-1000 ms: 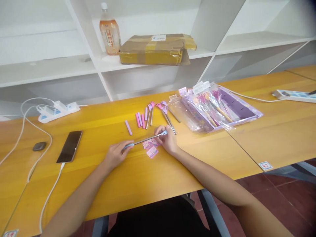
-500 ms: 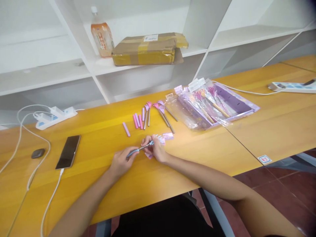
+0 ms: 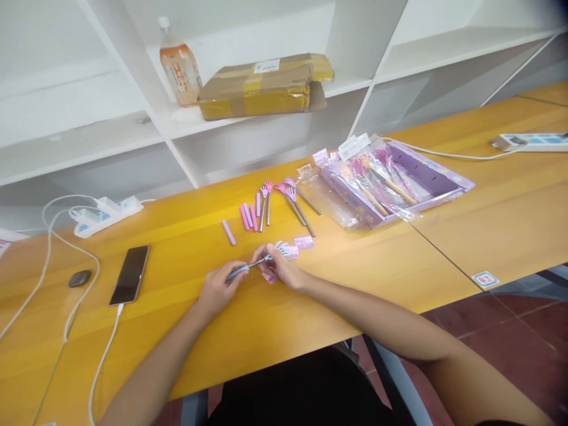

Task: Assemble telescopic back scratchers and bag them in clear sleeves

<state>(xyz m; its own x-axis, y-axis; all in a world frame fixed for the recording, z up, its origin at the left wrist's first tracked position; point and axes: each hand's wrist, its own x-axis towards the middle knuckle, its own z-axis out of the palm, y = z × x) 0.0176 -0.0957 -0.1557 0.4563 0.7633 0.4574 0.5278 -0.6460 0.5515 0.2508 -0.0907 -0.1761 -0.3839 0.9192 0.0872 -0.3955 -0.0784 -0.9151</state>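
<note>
A light-blue back scratcher (image 3: 256, 264) with a metal rod lies across both my hands. My left hand (image 3: 220, 286) is closed around its blue handle. Close to the blue claw head, my right hand (image 3: 278, 265) pinches the other end. Small pink-purple cards (image 3: 304, 242) lie on the table beside and partly under my right hand. Beyond my hands are several pink and purple claw heads on metal rods (image 3: 293, 207). Next to them lie several loose pink and purple handle sleeves (image 3: 245, 218).
A purple open box (image 3: 448, 188) with plastic-wrapped back scratchers (image 3: 386, 180) stands at the right. To the left lie a phone (image 3: 129, 275) on a cable, a small dark object (image 3: 80, 278) and a power strip (image 3: 107, 216). A carton (image 3: 257, 89) and a bottle (image 3: 181, 71) stand on the shelf.
The camera view has shifted slightly. Both hands keep their hold on the blue back scratcher, with hardly any movement.
</note>
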